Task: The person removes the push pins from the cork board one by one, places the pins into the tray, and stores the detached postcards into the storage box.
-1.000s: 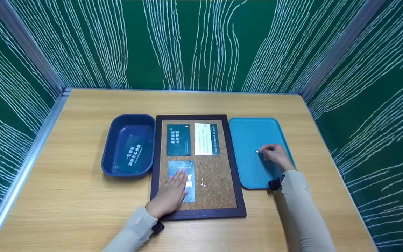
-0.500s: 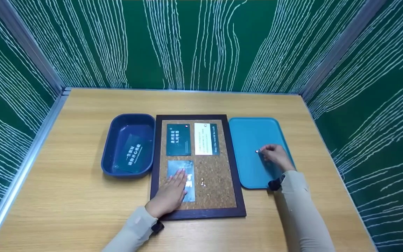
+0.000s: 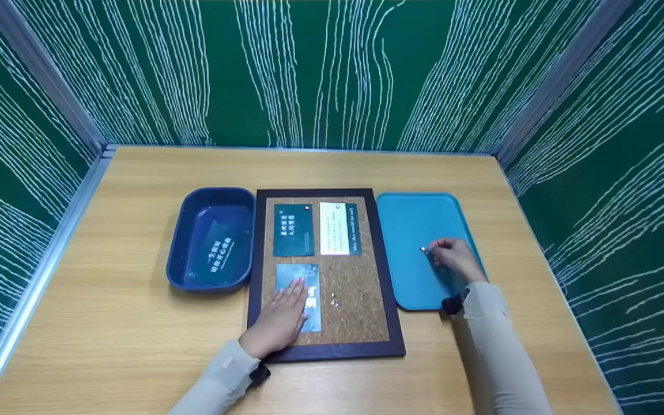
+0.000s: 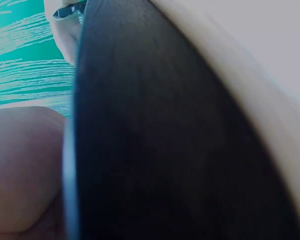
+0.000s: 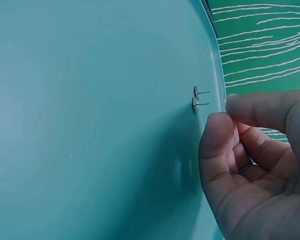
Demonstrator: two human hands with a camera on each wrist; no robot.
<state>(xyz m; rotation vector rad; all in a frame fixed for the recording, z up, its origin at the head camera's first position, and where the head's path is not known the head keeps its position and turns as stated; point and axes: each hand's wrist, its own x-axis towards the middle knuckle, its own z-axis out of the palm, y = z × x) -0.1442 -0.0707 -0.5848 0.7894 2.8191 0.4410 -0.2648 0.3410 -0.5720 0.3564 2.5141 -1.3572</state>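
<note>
My left hand lies with extended fingers on a light blue card, pressing it against the framed corkboard. Over the turquoise tray is my right hand, its thumb and index fingertips together. Whether something is pinched between them is hidden. Close by those fingertips in the right wrist view, two thumbtacks rest on the tray, heads down and points up. Several small shiny bits lie on the cork right of the light blue card. In the left wrist view a dark blurred shape blocks most of the work.
Two more cards, a dark green card and a white-and-green card, sit along the board's far half, each with a tack at its top. Left of the board, a navy bin contains another dark green card. Patterned green walls enclose the wooden table.
</note>
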